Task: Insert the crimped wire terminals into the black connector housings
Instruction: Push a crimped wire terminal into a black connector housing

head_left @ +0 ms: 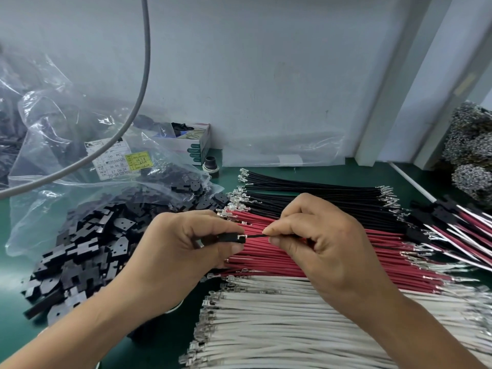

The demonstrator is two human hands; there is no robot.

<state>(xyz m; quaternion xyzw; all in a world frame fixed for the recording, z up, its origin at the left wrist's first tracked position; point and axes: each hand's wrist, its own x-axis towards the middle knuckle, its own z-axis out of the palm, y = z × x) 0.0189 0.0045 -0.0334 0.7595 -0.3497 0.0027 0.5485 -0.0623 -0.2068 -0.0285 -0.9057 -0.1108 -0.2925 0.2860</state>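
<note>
My left hand (183, 243) pinches a small black connector housing (229, 237) between thumb and fingers. My right hand (316, 235) pinches a black wire (257, 236) whose silver crimped terminal (241, 237) sits at the housing's mouth. Both hands hover over rows of cut wires lying on the green mat: black wires (314, 193) farthest, red wires (266, 255) in the middle, white wires (279, 315) nearest. A loose heap of black housings (87, 243) spills from a clear bag at the left.
Clear plastic bags (53, 129) with labels stand at the back left, and a grey cable (138, 97) arcs across them. A small open box (191, 142) sits by the wall. Finished harnesses (452, 225) lie at the right. Bundles of terminals (471, 145) pile at the far right.
</note>
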